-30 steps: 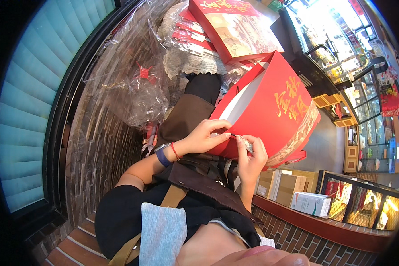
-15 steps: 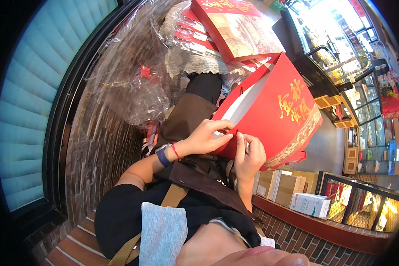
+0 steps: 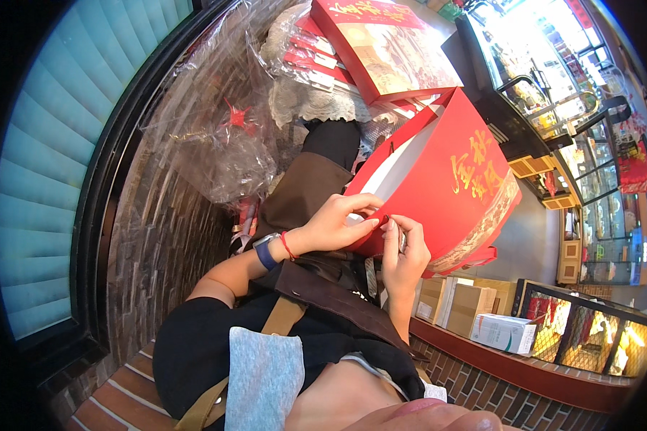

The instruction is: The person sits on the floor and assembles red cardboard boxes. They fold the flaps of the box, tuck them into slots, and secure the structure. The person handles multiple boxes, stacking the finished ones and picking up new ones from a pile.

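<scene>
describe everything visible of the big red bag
The red bag looks like stiff paper, with gold lettering, a patterned pale band low on its face and a white inside. It sits tilted right of centre, mouth open. The left hand touches its rim's near end; there, the right hand pinches a small dark piece, possibly handle cord.

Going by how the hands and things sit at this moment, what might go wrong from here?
The small dark piece at the right hand's fingertips might slip away. The red bag could crease where the left hand holds its edge. The red box is close beyond the bag, so swinging the bag might knock it.
</scene>
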### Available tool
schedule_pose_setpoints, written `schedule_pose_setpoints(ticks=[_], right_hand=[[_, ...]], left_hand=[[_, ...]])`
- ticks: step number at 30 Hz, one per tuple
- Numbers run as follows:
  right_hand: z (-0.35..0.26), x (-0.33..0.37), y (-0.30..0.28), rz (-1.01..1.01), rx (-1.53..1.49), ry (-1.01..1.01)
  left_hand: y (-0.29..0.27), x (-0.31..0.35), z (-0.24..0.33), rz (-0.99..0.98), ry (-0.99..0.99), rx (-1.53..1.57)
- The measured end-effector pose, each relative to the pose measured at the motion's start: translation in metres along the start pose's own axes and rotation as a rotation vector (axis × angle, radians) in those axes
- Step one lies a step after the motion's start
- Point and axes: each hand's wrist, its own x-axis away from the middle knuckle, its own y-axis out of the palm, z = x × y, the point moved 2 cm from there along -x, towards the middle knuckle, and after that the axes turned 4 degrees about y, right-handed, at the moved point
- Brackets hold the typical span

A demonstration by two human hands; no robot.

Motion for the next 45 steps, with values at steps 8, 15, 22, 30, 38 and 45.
schedule_pose_setpoints(ticks=[8, 15, 22, 30, 38, 45], right_hand=[[-0.007, 0.002, 0.004, 0.067, -0.103, 0.055], [-0.012, 0.002, 0.0, 0.033, -0.106, 0.108], [-0.009, 0.0, -0.001, 0.002, -0.181, 0.205], [0.0, 0.002, -0.003, -0.013, -0.234, 0.244], [0.021, 0.002, -0.011, 0.067, -0.551, 0.375], [0.024, 0.002, -0.001, -0.161, -1.266, 0.452]], left_hand=[[0.002, 0.002, 0.003, 0.005, 0.059, -0.07], [0.004, 0.003, 0.015, -0.012, 0.129, -0.111], [0.008, 0.003, 0.014, -0.031, 0.09, 0.007], [0.021, 0.004, -0.018, -0.185, -0.285, 0.557], [0.031, 0.022, -0.029, -0.208, -0.465, 1.024], [0.015, 0.013, -0.044, -0.208, -0.346, 0.822]])
